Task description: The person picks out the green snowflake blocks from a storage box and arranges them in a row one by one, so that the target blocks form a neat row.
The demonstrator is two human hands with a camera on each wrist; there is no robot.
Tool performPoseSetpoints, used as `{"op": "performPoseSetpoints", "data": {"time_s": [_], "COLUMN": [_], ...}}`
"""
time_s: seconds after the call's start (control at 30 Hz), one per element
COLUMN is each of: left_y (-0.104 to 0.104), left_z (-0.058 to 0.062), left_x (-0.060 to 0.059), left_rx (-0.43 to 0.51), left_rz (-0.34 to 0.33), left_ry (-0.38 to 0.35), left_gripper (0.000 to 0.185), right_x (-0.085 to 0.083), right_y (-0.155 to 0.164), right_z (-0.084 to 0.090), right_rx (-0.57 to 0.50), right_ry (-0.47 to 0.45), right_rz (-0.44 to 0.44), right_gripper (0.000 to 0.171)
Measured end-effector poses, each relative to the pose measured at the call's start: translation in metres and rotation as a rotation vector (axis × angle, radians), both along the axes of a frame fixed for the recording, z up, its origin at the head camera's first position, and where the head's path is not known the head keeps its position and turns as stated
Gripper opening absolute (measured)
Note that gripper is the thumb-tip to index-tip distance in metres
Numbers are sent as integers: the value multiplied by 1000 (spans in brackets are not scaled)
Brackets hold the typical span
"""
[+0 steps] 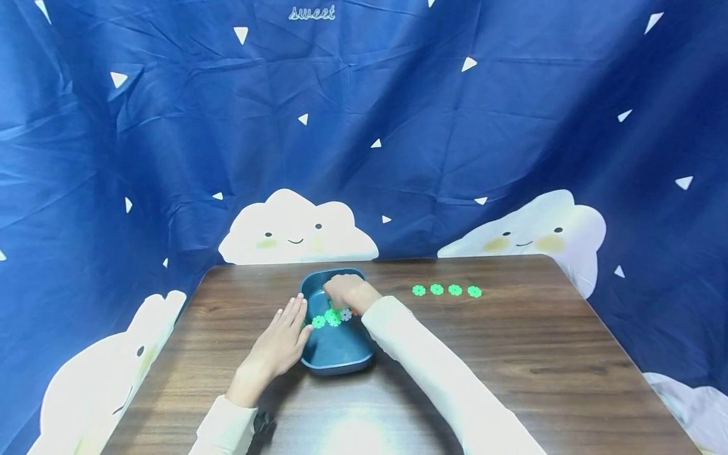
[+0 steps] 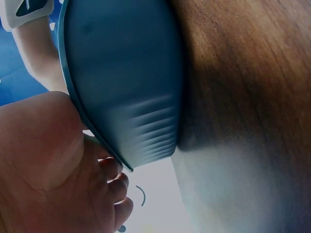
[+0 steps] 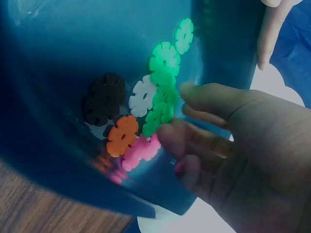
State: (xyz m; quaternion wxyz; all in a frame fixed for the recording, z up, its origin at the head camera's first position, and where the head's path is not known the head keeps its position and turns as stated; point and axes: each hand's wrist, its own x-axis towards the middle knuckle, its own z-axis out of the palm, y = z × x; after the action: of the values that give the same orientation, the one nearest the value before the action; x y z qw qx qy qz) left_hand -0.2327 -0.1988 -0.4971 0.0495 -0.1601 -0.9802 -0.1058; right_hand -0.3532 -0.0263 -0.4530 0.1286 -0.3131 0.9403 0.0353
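A dark blue plastic basin stands on the table with flower-shaped plastic discs inside. My left hand rests against its left rim, fingers straight. Into the basin reaches my right hand, its fingers loosely bent beside a cluster of green discs; no disc shows between the fingers. Close by lie a white disc, a black disc, an orange disc and pink discs. The left wrist view shows the basin's ribbed outer wall next to my palm.
Right of the basin, several green discs lie in a spaced row on the brown wooden table. Behind the table hangs a blue curtain with white clouds and triangles.
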Motion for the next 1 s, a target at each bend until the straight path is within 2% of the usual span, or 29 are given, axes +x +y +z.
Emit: {"op": "performPoseSetpoints", "data": {"time_s": [0.3,0.53,0.67,0.87,1.0], "left_y": [1,0,1,-1,-1], "left_z": [-2,-2,-1,-6,-5], "left_x": [0,-2,-2,-4,-2], "left_rx": [18,9,31,2,19], "left_rz": [-8,-6,-6,5,-2], "left_ry": [16,13,14,7,11], "left_gripper": [61,61,60,61,63], "right_x": [-3,-5,-7,-8,-8], "right_y": [2,6,8,9,9], "right_z": [-4,0,-2,-5,-6], "right_rx": [53,115,144,111,87], "right_ry": [-7,20,6,-27,-15], "right_rz": [-21,14,1,-37,-40], "right_gripper": [14,27,28,29,32]}}
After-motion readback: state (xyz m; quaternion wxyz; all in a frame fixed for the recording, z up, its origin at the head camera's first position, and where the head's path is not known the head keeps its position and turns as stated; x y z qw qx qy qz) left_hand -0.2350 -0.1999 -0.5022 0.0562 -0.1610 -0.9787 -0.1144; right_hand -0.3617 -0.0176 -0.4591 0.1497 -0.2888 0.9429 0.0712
